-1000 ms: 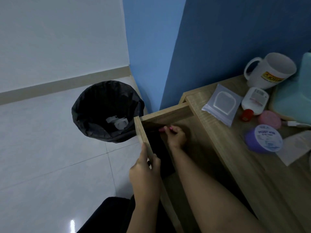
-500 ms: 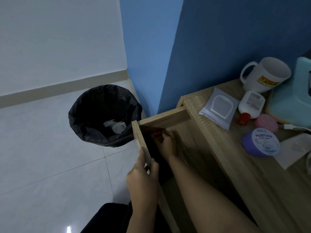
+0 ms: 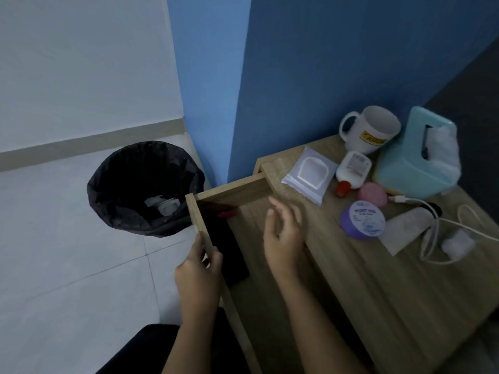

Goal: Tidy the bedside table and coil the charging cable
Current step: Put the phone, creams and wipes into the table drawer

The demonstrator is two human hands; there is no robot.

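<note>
The wooden bedside table (image 3: 364, 287) has its drawer (image 3: 232, 188) pulled out. My left hand (image 3: 198, 268) pinches the drawer's front panel. My right hand (image 3: 283, 233) hovers over the drawer, fingers apart and empty. A small red object (image 3: 226, 214) lies in the drawer's far corner, beside a dark flat item (image 3: 229, 252). On the tabletop to the right, a white charging cable (image 3: 432, 238) lies loose, with its plug (image 3: 399, 198) near a pink round item (image 3: 372, 194).
On the tabletop: a white mug (image 3: 371, 129), wipes pack (image 3: 310, 174), white bottle with red cap (image 3: 351, 171), purple tin (image 3: 363, 220), teal tissue box (image 3: 415, 160), clear packet (image 3: 405, 229). A black-lined bin (image 3: 143, 188) stands on the tiled floor beside the drawer.
My right hand has come up out of the drawer's far corner, leaving the red object there, and now hovers open. The left hand keeps its grip on the drawer front.
</note>
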